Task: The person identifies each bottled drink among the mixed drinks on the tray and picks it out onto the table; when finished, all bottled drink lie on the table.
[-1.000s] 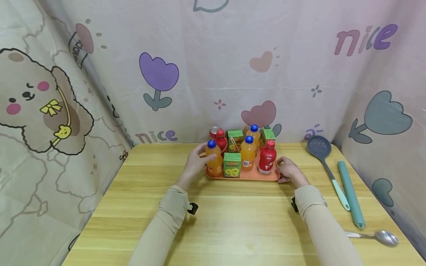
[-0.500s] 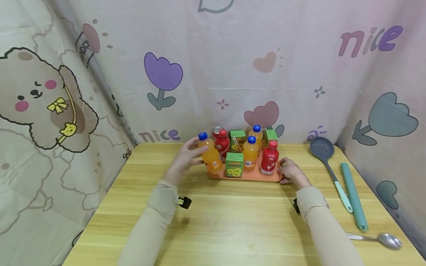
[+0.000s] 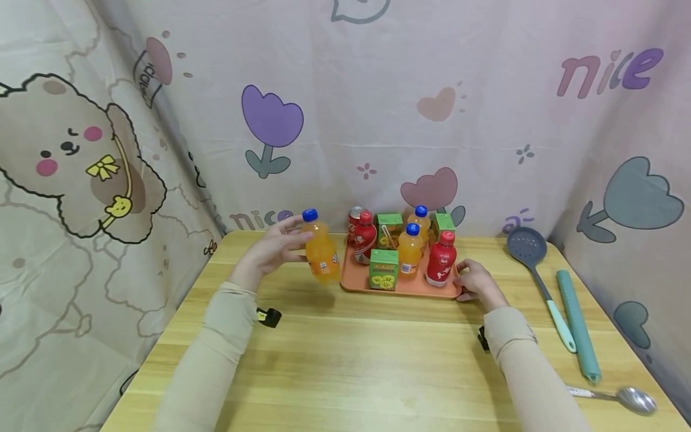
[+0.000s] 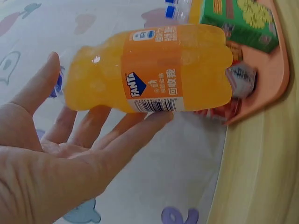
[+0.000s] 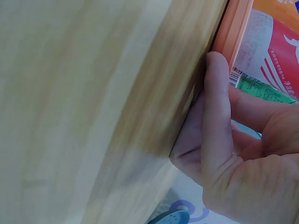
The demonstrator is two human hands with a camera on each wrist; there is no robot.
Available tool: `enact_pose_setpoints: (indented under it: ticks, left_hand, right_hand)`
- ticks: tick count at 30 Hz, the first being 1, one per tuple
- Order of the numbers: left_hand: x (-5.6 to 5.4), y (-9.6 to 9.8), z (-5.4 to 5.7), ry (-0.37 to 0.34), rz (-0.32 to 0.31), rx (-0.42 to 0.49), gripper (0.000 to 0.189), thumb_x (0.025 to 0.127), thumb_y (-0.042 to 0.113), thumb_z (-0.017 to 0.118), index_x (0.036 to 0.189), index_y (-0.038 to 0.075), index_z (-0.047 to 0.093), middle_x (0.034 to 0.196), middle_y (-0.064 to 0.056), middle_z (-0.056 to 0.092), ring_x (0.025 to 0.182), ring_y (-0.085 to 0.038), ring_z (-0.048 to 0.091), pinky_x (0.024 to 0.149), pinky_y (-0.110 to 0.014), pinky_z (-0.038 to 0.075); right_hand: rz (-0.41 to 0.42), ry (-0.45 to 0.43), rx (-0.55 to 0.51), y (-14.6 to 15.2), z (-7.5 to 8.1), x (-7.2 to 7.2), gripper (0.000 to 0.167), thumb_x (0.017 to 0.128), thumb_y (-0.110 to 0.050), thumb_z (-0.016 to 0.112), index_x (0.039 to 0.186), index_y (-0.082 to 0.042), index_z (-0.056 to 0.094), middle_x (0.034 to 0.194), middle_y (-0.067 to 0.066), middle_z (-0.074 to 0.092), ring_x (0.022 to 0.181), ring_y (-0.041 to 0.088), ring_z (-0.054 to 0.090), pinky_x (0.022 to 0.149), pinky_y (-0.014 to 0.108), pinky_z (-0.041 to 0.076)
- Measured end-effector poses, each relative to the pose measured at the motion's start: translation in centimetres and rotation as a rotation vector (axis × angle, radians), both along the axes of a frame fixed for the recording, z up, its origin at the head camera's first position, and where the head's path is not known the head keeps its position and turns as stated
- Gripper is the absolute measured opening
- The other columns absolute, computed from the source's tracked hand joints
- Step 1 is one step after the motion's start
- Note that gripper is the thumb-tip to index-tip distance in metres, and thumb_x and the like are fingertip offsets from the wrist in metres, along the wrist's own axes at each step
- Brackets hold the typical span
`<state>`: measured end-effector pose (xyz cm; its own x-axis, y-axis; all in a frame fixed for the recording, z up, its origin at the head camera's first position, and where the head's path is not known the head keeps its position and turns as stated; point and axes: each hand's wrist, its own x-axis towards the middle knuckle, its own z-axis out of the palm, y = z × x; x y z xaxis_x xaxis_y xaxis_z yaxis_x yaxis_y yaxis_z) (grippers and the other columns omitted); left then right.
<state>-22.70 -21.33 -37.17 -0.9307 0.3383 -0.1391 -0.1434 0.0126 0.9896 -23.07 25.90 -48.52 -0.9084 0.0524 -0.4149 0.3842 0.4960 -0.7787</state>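
My left hand (image 3: 272, 246) holds a bottle of orange Fanta (image 3: 322, 255) with a blue cap, just left of the orange tray (image 3: 345, 284). In the left wrist view, thumb and fingers are around the Fanta bottle (image 4: 154, 70), its label facing the camera. The right hand (image 3: 475, 281) grips the tray's right front corner; in the right wrist view a finger lies along the tray rim (image 5: 229, 39). Standing on the tray are a green juice box (image 3: 383, 270), a red bottle (image 3: 441, 261), another red bottle (image 3: 364, 237), more orange soda bottles and boxes, and a can (image 3: 354, 222).
To the right on the wooden table (image 3: 345, 372) lie a grey skimmer (image 3: 526, 246) with a mint handle, a teal rod-shaped thing (image 3: 579, 324) and a metal spoon (image 3: 636, 400). A printed curtain (image 3: 335, 120) hangs directly behind the table.
The left hand has lifted the Fanta bottle off the tray's left front corner and carried it left. The right hand has stayed at the tray's corner.
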Motion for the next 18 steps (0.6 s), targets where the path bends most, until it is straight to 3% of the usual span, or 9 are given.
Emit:
enact_pose_setpoints:
  ticks: [4, 10, 18]
  left_hand:
    - [-0.7, -1.6, 0.2, 0.004, 0.011, 0.008, 0.049, 0.106, 0.011, 0.061, 0.152, 0.013, 0.046, 0.135, -0.001, 0.061, 0.117, -0.022, 0.068, 0.109, -0.058, 0.054]
    - [-1.8, -3.9, 0.2, 0.034, 0.027, -0.020, 0.056, 0.106, 0.014, 0.062, 0.158, 0.012, 0.040, 0.141, 0.001, 0.059, 0.119, -0.020, 0.065, 0.116, -0.062, 0.047]
    - [-3.2, -6.9, -0.2, 0.013, 0.097, -0.049, 0.062, 0.106, 0.020, 0.064, 0.161, 0.018, 0.037, 0.164, -0.014, 0.041, 0.136, -0.030, 0.057, 0.119, -0.070, 0.039]
  right_hand:
    - [-0.015, -0.002, 0.004, 0.1, -0.1, 0.2, 0.042, 0.105, -0.003, 0.054, 0.144, 0.005, 0.039, 0.110, 0.022, 0.051, 0.075, 0.018, 0.065, 0.065, 0.034, 0.066]
    - [-0.007, 0.000, 0.007, 0.3, -0.2, 0.1, 0.042, 0.105, -0.002, 0.055, 0.143, 0.005, 0.039, 0.104, 0.019, 0.054, 0.076, 0.018, 0.065, 0.065, 0.034, 0.066]
    - [0.001, -0.017, 0.008, 0.2, -0.3, -0.2, 0.040, 0.105, -0.002, 0.054, 0.142, 0.004, 0.038, 0.102, 0.018, 0.052, 0.072, 0.017, 0.065, 0.064, 0.033, 0.066]
